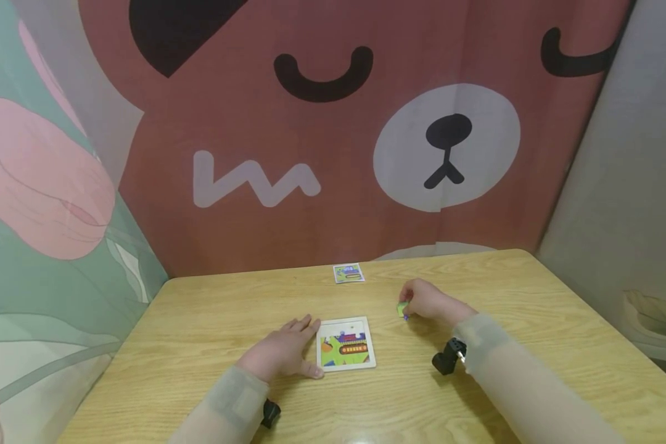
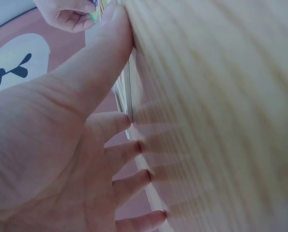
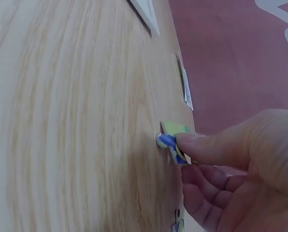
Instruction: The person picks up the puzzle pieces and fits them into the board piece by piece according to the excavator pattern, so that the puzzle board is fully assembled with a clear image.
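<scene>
My right hand (image 1: 426,300) pinches a green and blue jigsaw piece (image 3: 173,137) between thumb and fingers, close over the table. To the left is a white-framed jigsaw tray (image 1: 371,345), partly filled with a picture of a green and orange tracked vehicle. The upper part of the tray shows white. My left hand (image 1: 283,348) lies spread at the tray's left side, with thumb and index fingertips right at its edge. In the left wrist view, the fingertips (image 2: 144,175) of that hand rest on the tabletop.
A square picture card (image 1: 348,273) lies at the back of the wooden table (image 1: 227,314). Another small patterned piece (image 3: 179,224) shows at the bottom of the right wrist view. Behind the table hangs a curtain (image 1: 227,240) with a bear's face.
</scene>
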`<move>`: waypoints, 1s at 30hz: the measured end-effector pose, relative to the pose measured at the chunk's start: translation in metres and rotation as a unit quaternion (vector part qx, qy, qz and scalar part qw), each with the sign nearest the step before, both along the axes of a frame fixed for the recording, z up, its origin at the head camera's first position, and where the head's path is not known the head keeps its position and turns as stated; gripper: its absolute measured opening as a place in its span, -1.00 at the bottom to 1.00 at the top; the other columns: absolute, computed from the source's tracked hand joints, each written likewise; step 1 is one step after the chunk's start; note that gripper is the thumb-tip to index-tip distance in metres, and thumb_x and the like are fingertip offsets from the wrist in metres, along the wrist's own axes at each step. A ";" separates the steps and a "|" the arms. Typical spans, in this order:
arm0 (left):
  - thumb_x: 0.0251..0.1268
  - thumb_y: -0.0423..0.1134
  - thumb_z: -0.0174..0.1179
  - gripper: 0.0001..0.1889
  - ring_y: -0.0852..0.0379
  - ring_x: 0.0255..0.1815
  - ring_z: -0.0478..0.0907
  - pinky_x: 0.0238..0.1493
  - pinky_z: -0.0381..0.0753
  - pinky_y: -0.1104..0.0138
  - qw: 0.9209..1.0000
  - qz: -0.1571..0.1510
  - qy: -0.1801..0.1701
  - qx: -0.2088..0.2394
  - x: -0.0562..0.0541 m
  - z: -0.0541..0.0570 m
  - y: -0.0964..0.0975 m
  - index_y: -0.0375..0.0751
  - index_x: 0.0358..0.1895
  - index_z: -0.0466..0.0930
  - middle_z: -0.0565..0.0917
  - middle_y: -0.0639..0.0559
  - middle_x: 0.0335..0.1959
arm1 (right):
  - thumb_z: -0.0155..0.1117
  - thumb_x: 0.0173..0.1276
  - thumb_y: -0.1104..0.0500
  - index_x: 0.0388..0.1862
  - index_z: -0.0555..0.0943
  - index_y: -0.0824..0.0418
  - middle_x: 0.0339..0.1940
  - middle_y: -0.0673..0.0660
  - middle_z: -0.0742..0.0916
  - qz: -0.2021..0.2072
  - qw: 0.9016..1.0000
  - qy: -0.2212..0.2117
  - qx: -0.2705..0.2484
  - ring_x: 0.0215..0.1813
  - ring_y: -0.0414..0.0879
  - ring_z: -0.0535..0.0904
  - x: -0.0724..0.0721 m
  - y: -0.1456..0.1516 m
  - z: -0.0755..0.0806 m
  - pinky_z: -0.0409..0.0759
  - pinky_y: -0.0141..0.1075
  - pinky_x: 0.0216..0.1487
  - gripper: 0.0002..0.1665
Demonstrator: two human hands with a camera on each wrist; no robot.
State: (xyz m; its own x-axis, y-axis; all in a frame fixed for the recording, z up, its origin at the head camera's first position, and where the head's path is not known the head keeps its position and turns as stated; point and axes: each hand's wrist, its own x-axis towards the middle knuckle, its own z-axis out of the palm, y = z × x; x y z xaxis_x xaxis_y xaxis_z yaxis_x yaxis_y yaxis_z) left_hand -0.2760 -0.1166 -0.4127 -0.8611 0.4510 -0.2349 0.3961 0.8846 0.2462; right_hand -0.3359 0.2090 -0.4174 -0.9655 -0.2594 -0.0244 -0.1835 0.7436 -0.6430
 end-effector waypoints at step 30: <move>-0.05 0.26 0.43 0.10 -0.28 0.51 0.04 0.37 0.16 -0.23 1.000 -0.004 0.002 0.005 -0.003 -0.001 -0.001 -0.14 0.55 0.15 0.12 -0.17 0.55 | 0.33 0.31 0.40 -0.35 0.62 0.25 -0.54 0.08 0.62 0.087 0.984 -0.024 -0.151 -0.55 -0.12 0.54 0.002 -0.119 0.002 0.56 -0.34 -0.50 -0.91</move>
State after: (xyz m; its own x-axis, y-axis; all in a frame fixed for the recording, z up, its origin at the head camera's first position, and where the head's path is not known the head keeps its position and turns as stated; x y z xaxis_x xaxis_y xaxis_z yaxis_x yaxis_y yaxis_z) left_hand -0.2786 -0.1174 -0.4140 -0.8581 0.4606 -0.2268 0.4050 0.8788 0.2524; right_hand -0.3337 0.0899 -0.4152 -0.9053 -0.4232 0.0352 -0.2558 0.4772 -0.8408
